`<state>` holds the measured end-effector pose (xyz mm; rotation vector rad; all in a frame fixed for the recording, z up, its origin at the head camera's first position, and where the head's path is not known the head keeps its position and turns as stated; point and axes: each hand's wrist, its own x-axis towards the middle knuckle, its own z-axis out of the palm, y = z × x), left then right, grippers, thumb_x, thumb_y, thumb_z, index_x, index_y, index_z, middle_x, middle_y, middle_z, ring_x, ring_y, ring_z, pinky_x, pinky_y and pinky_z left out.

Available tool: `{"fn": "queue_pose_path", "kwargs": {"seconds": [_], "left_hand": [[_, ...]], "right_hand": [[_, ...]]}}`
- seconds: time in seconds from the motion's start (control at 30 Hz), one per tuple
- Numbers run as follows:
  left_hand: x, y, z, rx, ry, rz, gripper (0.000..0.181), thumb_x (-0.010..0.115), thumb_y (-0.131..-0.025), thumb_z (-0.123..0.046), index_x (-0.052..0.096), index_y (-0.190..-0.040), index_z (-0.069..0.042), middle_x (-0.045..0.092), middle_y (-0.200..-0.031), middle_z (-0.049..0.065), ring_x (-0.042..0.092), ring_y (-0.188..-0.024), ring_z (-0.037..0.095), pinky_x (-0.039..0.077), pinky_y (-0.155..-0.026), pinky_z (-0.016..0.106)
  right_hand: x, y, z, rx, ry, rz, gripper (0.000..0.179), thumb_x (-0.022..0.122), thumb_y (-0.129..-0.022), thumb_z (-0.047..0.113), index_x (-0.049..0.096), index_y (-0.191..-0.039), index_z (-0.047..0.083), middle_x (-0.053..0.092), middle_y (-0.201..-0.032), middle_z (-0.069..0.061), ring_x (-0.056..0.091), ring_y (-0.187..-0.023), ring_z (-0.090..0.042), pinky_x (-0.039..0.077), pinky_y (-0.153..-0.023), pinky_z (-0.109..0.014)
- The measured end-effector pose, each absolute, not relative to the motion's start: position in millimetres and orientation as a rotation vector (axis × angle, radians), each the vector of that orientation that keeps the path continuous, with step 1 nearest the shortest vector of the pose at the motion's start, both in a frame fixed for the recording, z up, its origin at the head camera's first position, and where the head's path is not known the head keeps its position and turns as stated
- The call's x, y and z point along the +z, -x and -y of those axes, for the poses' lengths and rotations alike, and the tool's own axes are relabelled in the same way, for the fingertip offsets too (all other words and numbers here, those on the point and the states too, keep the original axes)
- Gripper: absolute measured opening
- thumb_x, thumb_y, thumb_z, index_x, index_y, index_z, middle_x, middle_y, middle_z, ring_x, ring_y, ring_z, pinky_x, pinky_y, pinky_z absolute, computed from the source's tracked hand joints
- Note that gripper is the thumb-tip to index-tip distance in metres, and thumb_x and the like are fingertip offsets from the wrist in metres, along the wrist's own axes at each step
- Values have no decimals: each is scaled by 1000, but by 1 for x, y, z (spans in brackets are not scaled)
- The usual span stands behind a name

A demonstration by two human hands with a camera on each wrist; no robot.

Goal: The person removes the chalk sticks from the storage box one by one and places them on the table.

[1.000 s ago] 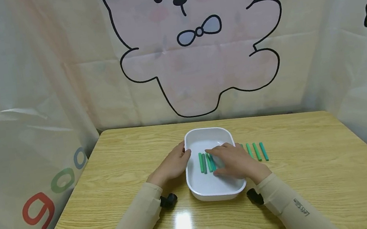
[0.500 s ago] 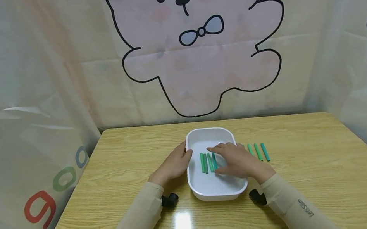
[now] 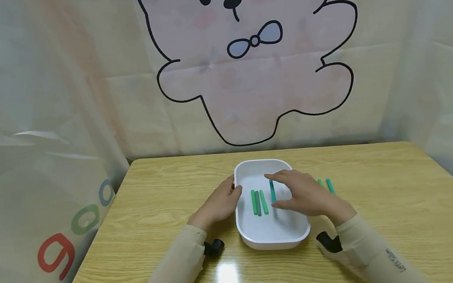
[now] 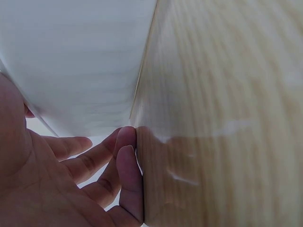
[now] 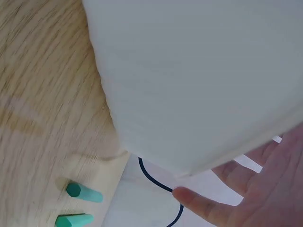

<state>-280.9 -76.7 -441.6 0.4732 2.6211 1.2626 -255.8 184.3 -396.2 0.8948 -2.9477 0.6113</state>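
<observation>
A white plastic tub point(image 3: 274, 236) stands on the table in front of me. My left hand point(image 3: 218, 204) grips its left side, the thumb at the rim and the fingers point(image 4: 80, 165) against the outer wall in the left wrist view. Over the tub, my right hand point(image 3: 303, 191) pinches a teal crayon-like stick point(image 3: 272, 191) by its two ends, between forefinger and thumb. Three more sticks lie side by side inside: a bright green stick point(image 3: 254, 202), a dark green stick point(image 3: 258, 203) and a light green stick point(image 3: 263, 202). The held stick is out of sight in the right wrist view.
Past the tub's right side, a green stick point(image 3: 320, 182) and a teal stick point(image 3: 330, 187) lie on the wooden table point(image 3: 375, 207), partly covered by the right hand. A printed curtain point(image 3: 306, 87) hangs behind the table.
My right hand has moved right with the teal stick, away from the other sticks in the tub. The left hand stays at the tub's side. The head view has shifted slightly left.
</observation>
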Motion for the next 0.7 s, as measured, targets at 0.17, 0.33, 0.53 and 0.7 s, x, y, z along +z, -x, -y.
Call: {"fn": "queue_pose_path", "kwargs": {"seconds": [0.17,0.33,0.53,0.7], "left_hand": [[-443,281,77,1263,-472,-2624,58,34,-112,-37,27,-165,-12,47,-158,13,50,-142,28,42,-118,50],[-444,283,77,1266,-481,-2621,59,34,-112,-37,26,-165,-11,46,-159,14,49,-143,28,42,-118,49],[-445,285,76,1268,-481,-2625,58,34,-112,-36,27,-165,-12,45,-160,13,48,-145,29,41,-119,50],[-444,284,76,1270,-473,-2622,58,34,-113,-36,27,-165,-12,47,-159,14,49,-143,29,42,-118,50]], "right_hand": [[-393,255,-189,684,-876,2944,72,81,-91,33,51,-153,11,58,-149,-15,56,-134,-37,50,-107,-57],[-389,254,-198,762,-805,2958,73,81,-91,36,51,-154,13,59,-144,-14,60,-129,-35,53,-102,-54],[-381,251,-209,784,-765,2965,73,79,-92,40,51,-154,15,60,-142,-14,61,-128,-36,54,-100,-55],[-373,247,-218,839,-760,2951,74,78,-92,42,50,-155,14,57,-147,-13,58,-131,-38,53,-100,-58]]}}
